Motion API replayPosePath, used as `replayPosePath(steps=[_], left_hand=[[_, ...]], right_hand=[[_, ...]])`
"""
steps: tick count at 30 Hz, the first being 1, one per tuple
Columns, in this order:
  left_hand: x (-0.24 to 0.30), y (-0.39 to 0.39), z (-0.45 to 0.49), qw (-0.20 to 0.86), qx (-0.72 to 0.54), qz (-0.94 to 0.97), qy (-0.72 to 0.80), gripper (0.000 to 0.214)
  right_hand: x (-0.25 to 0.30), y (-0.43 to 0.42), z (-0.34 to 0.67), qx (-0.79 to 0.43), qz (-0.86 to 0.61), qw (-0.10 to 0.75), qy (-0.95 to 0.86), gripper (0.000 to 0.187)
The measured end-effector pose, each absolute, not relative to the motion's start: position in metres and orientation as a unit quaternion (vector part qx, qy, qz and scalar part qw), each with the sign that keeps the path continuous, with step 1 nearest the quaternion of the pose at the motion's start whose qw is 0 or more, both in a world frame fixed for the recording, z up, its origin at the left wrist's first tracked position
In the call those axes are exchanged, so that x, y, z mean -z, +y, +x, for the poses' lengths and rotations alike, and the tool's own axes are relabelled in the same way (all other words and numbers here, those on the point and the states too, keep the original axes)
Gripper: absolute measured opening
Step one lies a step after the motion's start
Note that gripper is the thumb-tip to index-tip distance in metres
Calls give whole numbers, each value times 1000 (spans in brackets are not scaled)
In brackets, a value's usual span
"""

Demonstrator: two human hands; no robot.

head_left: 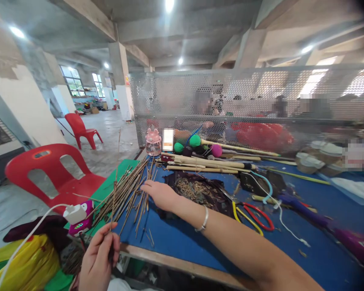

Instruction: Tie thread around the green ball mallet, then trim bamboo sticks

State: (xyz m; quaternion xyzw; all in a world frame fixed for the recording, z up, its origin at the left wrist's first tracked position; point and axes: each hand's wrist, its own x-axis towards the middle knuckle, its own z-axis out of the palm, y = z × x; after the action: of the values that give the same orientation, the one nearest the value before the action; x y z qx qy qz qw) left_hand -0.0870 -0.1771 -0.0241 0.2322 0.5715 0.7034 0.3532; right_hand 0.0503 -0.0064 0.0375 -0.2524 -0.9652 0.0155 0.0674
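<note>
My left hand [101, 254], low at the front edge of the table, is closed round a thin brown twig [114, 190] that stands nearly upright above it. Over the smaller bunch of twigs [142, 204] is my right hand [160, 196], its fingers bent together at the twigs; what lies between the fingertips is hidden. A larger heap of twigs [121, 188] lies slantwise on the green and blue tabletop, between both hands. Beside my right wrist, a dark cloth [166, 214] holds small brown chips [197, 190].
Scissors with red and yellow handles [255, 218] lie right of my forearm. Pale sticks [206, 163], green yarn balls [195, 140] and a pink bottle [153, 143] sit farther back, before a perforated metal screen [176, 97]. A red chair [54, 169] stands left.
</note>
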Motion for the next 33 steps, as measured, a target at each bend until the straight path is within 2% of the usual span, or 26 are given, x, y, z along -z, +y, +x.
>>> replayPosePath(steps=[2,4,9,12,15,17,19,22,26,33], left_hand=[[22,-180,-88,348,-705,218,578,45],[21,-184,-88,356,-702,203,582,46],[26,-180,-84,383,-677,224,586,45],[27,-167,-76,410,-627,286,597,46],[24,-151,-64,451,-574,334,596,45],[21,-140,-50,499,-534,364,578,43],[18,-129,-33,548,-493,392,550,42],[14,-112,-4,599,-457,420,506,41],[12,-97,24,637,-439,430,465,37],[10,-92,33,652,-446,403,462,35]], right_hand=[[-29,-7,31,-56,-319,56,-944,42],[-17,-12,15,-81,-367,38,-926,42],[-5,-8,-5,-151,-337,61,-927,31],[-14,6,17,-209,-314,96,-921,37],[-27,15,71,-340,-285,169,-880,48],[-32,16,111,-523,-254,267,-769,42],[-34,15,145,-624,-252,331,-661,35],[-30,16,176,-637,-309,374,-599,31],[-20,24,199,-644,-337,433,-534,36],[-12,30,220,-633,-326,455,-534,37]])
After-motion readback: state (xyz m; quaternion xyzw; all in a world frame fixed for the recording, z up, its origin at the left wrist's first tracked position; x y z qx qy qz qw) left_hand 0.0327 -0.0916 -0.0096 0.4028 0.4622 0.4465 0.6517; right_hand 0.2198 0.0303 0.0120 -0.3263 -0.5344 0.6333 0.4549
